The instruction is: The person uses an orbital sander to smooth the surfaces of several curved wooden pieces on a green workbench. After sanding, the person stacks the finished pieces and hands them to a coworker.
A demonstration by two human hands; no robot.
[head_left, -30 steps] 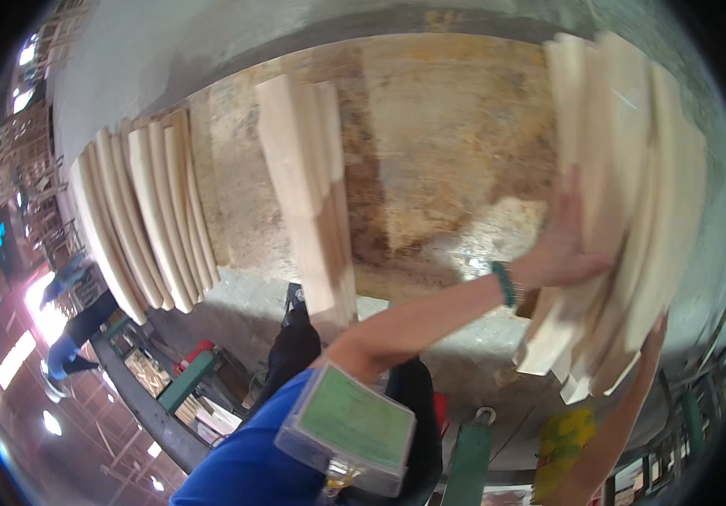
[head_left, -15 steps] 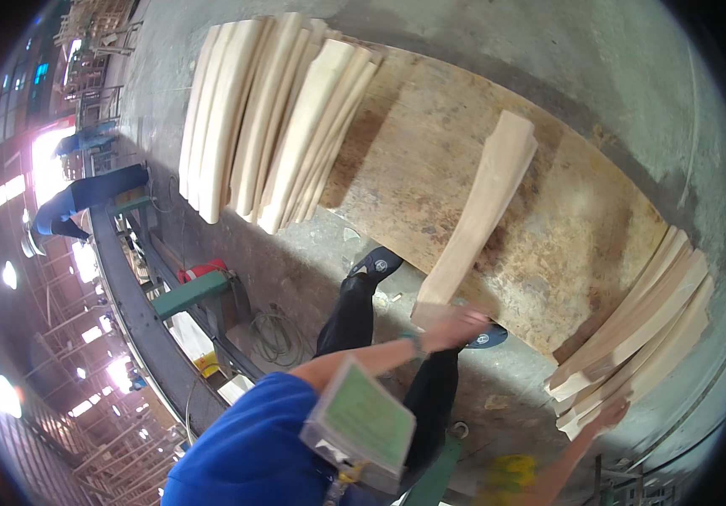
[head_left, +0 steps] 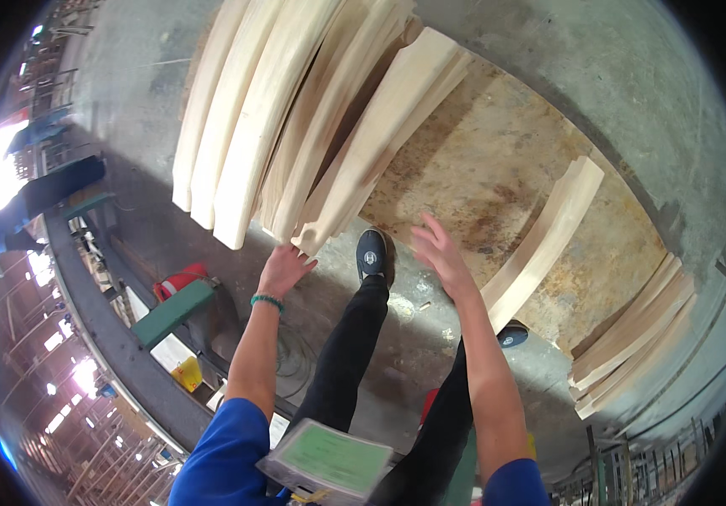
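My left hand point(head_left: 285, 270), a green beaded band at its wrist, is at the near ends of a stack of curved pale wooden pieces point(head_left: 274, 118). Its fingertips reach the end of one piece at the stack's right side; the fingers are apart, and whether they press on it I cannot tell. Over the near edge of a stained wooden board point(head_left: 456, 143), my right hand point(head_left: 439, 253) is open with fingers spread, holding nothing. Beside my right forearm, a single curved wooden piece point(head_left: 544, 240) lies across the board, its near end beyond the edge.
More wooden pieces point(head_left: 633, 329) lie in a smaller stack at the board's right end. To the left runs a dark conveyor-like rail point(head_left: 110, 312) with a green beam point(head_left: 173, 312) and a red object point(head_left: 182, 280). A person in blue point(head_left: 43, 198) bends farther off.
My left hand has moved from the single piece to the left stack. My right hand has left the right stack and come over the board's near edge. The view has shifted toward the left stack.
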